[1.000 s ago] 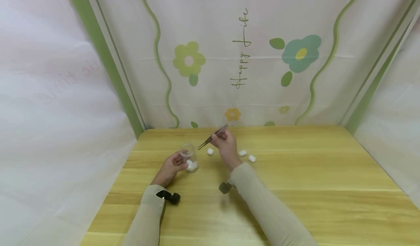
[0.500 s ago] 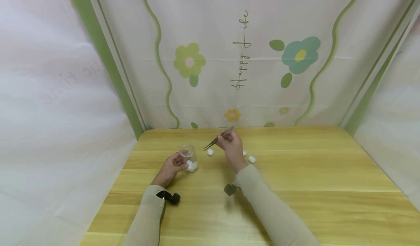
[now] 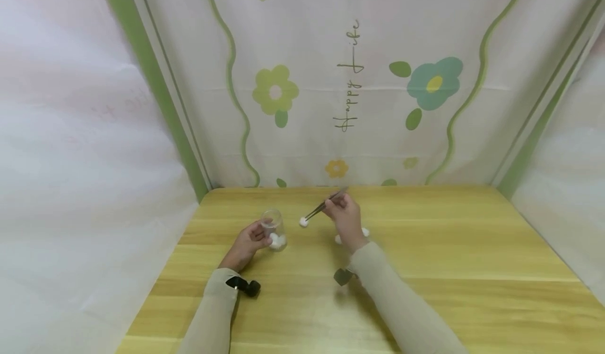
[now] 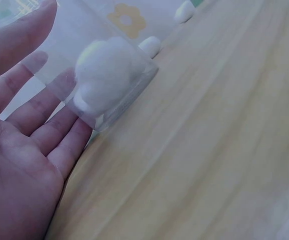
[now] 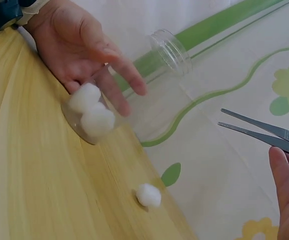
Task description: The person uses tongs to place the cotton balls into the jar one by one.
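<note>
My left hand point(image 3: 248, 242) grips a clear jar point(image 3: 271, 218), thumb on the near side and fingers behind it. White cotton balls point(image 5: 97, 120) lie in the jar's bottom; its mouth has no lid on. In my right hand point(image 3: 347, 221) a pair of metal tweezers point(image 3: 321, 207) is pinched, pointing left and down. Their tips overlap a loose cotton ball point(image 3: 303, 222) in the head view. From the right wrist, the tweezer tips stand spread with nothing between them, above and apart from that cotton ball point(image 5: 148, 195).
Two more cotton balls point(image 3: 365, 232) lie beside the right wrist, partly hidden by it. The wooden table point(image 3: 425, 249) ends at a white flowered cloth point(image 3: 312, 96) behind, with white cloth at both sides. A small dark camera point(image 3: 342, 277) hangs at the right wrist.
The right hand has moved right and a little nearer, bringing the tweezer tips from beside the jar to over the loose cotton ball. The left hand and jar have stayed put.
</note>
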### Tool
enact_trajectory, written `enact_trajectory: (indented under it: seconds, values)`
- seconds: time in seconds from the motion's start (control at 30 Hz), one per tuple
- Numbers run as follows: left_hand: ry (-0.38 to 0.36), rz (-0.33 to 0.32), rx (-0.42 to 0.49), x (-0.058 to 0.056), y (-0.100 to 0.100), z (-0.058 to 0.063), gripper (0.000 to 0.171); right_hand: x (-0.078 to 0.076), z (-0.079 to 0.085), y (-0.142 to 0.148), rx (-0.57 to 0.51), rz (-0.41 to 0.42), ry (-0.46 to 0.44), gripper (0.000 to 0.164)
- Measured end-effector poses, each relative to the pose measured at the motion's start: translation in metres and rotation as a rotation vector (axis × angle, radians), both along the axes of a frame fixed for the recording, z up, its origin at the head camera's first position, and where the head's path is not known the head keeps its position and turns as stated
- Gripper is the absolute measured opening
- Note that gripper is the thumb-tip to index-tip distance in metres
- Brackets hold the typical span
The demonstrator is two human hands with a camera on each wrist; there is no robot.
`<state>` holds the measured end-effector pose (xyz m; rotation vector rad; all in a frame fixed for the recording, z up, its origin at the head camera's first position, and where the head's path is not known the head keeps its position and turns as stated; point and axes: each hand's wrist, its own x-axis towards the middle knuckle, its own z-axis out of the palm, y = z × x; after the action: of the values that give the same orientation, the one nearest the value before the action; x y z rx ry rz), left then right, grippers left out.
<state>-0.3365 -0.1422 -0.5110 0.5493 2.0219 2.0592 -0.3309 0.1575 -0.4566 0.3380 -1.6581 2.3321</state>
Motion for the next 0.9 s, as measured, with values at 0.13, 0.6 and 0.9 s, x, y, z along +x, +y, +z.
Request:
enact_trajectory:
  seconds: [0.13, 0.6, 0.9]
  values:
    - [-0.005, 0.009, -0.002, 0.0, 0.0, -0.001, 0.054, 0.001, -0.002, 0.007, 0.019, -0.013, 0.0, 0.037]
    - [-0.003, 0.007, -0.001, 0.001, -0.001, -0.002, 0.056, 0.007, -0.002, 0.02, 0.053, -0.02, -0.041, 0.038]
    - [-0.015, 0.002, 0.003, 0.0, -0.001, -0.001, 0.054, 0.006, -0.006, 0.032, 0.148, -0.05, -0.012, 0.03]
